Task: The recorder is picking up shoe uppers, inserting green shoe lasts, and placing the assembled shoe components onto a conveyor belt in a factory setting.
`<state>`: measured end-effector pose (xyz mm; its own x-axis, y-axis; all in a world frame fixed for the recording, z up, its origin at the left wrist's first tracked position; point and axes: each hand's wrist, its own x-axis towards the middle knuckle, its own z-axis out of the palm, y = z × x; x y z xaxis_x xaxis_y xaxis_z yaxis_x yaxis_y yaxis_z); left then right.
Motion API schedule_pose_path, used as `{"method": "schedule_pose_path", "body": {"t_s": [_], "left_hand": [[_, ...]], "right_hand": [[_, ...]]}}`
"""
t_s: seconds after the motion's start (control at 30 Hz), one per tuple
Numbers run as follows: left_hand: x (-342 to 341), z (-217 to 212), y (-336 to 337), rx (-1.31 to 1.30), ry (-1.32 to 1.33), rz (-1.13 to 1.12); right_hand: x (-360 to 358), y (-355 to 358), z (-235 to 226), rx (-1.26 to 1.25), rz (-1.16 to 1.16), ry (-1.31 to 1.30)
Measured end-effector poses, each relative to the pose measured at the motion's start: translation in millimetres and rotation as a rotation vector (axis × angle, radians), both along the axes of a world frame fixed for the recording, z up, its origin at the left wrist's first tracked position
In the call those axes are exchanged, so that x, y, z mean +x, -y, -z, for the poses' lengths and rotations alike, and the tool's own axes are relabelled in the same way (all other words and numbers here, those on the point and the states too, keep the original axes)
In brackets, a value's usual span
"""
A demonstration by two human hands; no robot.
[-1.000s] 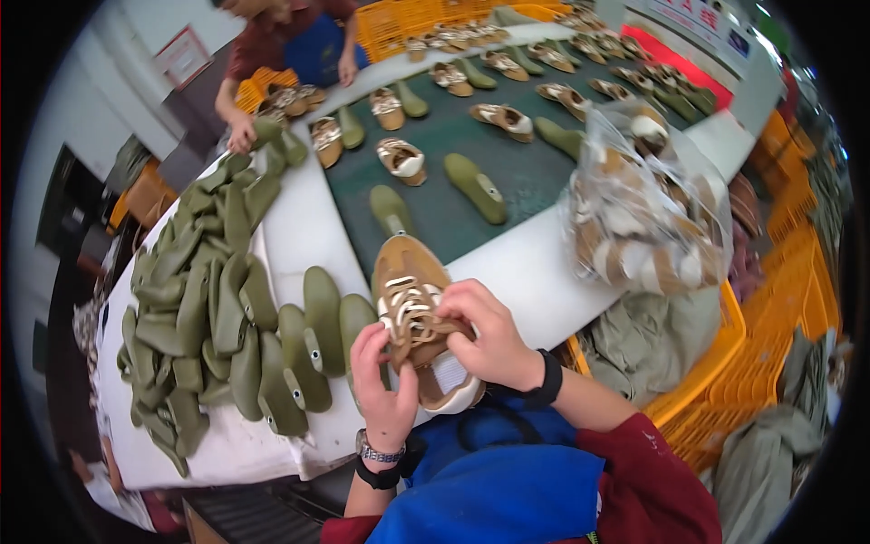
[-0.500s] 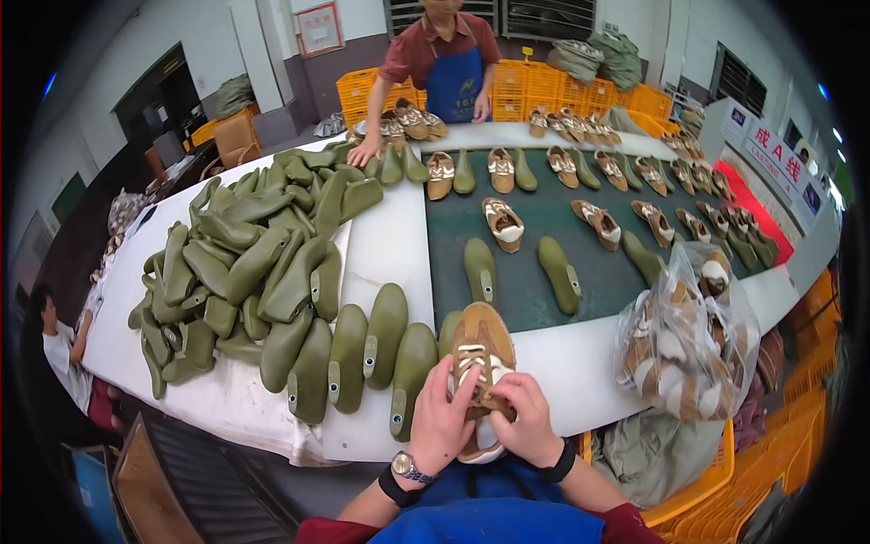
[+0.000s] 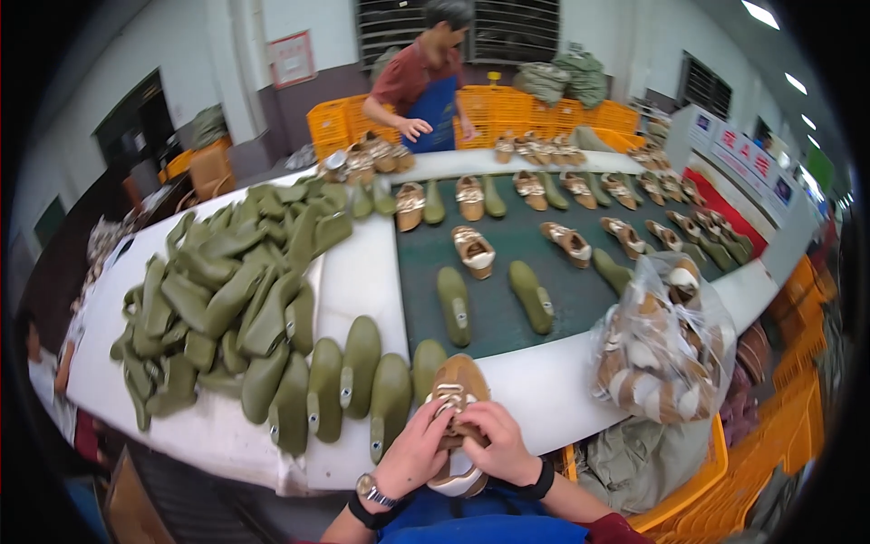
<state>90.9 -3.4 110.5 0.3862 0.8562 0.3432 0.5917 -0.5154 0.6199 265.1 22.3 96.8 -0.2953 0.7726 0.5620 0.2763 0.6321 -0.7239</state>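
Note:
A brown suede sneaker (image 3: 459,379) with white laces and pale side trim is held at the near table edge, toe pointing away from me. My left hand (image 3: 417,451) grips its left side, fingertips on the lower laces and the tongue. Against the opening's right edge, my right hand (image 3: 499,442) is closed, its fingers bent at the tongue. The fingertips of both hands nearly meet over the laces. Just left of the shoe stand several green shoe lasts (image 3: 391,399), close to my left hand but not touched by it.
A big heap of green lasts (image 3: 227,272) covers the table's left part. Rows of sneakers and lasts lie on the green belt (image 3: 494,335). A clear bag of sneakers (image 3: 666,349) sits right, above an orange crate (image 3: 716,458). A co-worker (image 3: 426,82) stands across the table.
My view has tilted up a little. My fingers have closed in around the tongue and laces. The co-worker has lifted a hand off the lasts and turned aside.

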Motion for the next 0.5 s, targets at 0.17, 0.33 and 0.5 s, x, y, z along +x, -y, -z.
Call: {"method": "schedule_pose_path", "body": {"t_s": [0.17, 0.33, 0.5], "left_hand": [[-3, -7, -3, -0.038, -0.031, 0.042], [20, 4, -8, 0.101, -0.054, -0.059], [26, -3, 8, 0.083, -0.035, -0.223]], "right_hand": [[-1, -3, -8, 0.068, 0.002, -0.031], [13, 0, 4, 0.072, -0.004, -0.125], [5, -5, 5, 0.171, -0.053, -0.128]]}}
